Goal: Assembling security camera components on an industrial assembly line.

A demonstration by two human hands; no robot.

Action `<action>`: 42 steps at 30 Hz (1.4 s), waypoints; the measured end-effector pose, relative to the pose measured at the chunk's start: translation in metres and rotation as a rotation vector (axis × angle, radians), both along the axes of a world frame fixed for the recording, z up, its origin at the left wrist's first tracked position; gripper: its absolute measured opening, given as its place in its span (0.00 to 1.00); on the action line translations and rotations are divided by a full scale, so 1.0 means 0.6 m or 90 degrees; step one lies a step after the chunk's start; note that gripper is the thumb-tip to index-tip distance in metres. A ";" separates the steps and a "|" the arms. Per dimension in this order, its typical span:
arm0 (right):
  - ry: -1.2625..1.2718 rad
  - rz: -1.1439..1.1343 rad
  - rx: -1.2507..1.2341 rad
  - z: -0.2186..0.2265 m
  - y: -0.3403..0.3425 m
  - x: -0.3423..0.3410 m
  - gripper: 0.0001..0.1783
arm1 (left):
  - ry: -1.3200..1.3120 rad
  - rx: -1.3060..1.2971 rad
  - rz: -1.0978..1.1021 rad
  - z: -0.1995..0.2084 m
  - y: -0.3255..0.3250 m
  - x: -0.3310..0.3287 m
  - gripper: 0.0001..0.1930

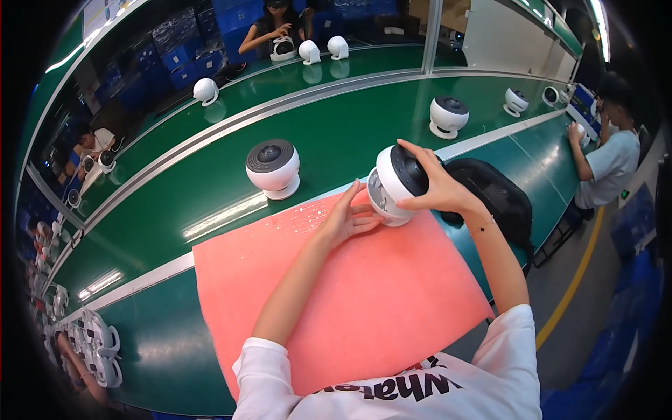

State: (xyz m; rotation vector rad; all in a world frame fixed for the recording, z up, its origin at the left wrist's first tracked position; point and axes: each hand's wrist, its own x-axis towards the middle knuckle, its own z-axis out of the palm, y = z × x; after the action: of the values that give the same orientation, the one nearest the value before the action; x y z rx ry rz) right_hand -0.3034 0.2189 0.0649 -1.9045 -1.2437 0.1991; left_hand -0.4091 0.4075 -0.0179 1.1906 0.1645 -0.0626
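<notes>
Tilted on its side, a round white device [393,183] with a black top is held above the far edge of a pink foam mat [301,308]. My right hand [444,183] wraps round its black top, thumb on the white shell. The fingers of my left hand [350,213] are curled against its white base, whose hollow underside faces left. Tiny shiny bits [304,217] lie scattered on the mat near my left hand. A similar device [273,168] stands upright on the green belt, just beyond the mat.
More such devices, one white and black [449,117], stand along the green belt [350,136]. A black bag [490,196] lies right of the mat. A co-worker [609,147] sits at the far right, another person [276,31] works across the belt. White parts [98,343] are piled at left.
</notes>
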 end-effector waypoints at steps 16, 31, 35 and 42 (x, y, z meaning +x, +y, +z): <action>-0.676 0.150 0.597 0.180 0.074 -0.220 0.30 | -0.629 -0.330 0.303 0.225 -0.032 -0.122 0.21; -0.621 0.266 0.684 0.159 0.117 -0.186 0.37 | -0.803 0.082 0.622 0.282 0.006 -0.205 0.32; -0.548 0.229 0.575 0.141 0.119 -0.180 0.40 | -0.830 0.306 0.683 0.228 0.034 -0.147 0.35; -0.397 0.167 0.215 0.076 0.106 -0.230 0.50 | -0.198 0.039 0.296 0.101 0.038 -0.249 0.26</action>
State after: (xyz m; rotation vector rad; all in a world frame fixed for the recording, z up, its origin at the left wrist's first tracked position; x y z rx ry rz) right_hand -0.4411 0.2827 0.1104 -1.5453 -1.8048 -0.4800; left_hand -0.5587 0.4305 0.0425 1.1815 0.1669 0.5359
